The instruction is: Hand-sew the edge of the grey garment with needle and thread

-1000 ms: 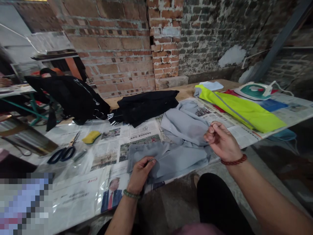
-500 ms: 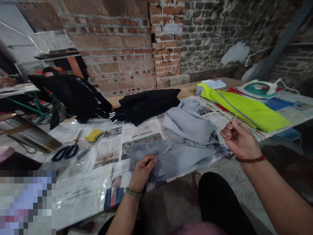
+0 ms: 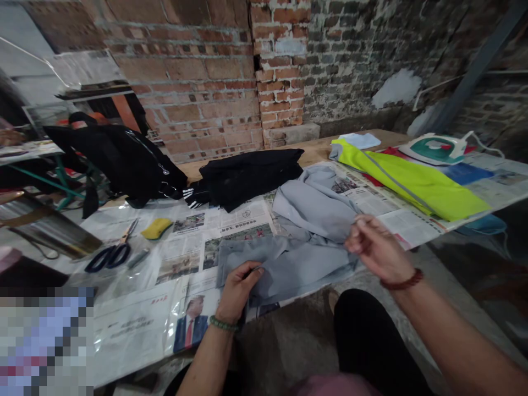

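Left grip [image 3: 237, 289] pinched, I hold the gray cloth [image 3: 303, 270] near its left end between thumb and forefinger. My right grip [image 3: 377, 248] has its fingers curled together at the gray cloth's right end; I cannot tell whether anything sits between the fingertips, or whether they touch the weave. The gray cloth lies on newspaper [image 3: 256, 217] along the near edge of the desk [image 3: 315, 153], flat close to me and bunched farther off. Black clothing [image 3: 256, 171] rests just beyond. To my left are scissors [image 3: 109, 257] and a yellow-green sponge [image 3: 157, 228]; to my right, a neon-yellow garment [image 3: 416, 184] lies near an iron [image 3: 439, 149].
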The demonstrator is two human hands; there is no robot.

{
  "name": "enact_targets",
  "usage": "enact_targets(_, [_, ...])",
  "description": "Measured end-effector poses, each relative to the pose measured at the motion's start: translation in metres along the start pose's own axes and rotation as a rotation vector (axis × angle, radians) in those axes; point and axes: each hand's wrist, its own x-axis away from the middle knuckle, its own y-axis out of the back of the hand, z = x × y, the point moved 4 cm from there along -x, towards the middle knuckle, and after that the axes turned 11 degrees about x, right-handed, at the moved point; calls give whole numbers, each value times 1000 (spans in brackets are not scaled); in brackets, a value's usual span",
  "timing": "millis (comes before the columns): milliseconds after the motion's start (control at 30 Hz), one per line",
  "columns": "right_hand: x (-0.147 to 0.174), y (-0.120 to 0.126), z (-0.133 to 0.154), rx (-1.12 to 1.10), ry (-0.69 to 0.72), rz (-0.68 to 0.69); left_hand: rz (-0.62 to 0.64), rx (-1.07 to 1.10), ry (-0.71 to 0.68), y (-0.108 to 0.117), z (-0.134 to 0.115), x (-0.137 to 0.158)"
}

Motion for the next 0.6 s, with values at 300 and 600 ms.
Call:
enact_targets(300, [41,-115,-66,888,94,504,20,33,22,-1,-3,2])
enact_targets(600, [40,-116,-78,1058,258,491,-23,27,-5,0,-1,2])
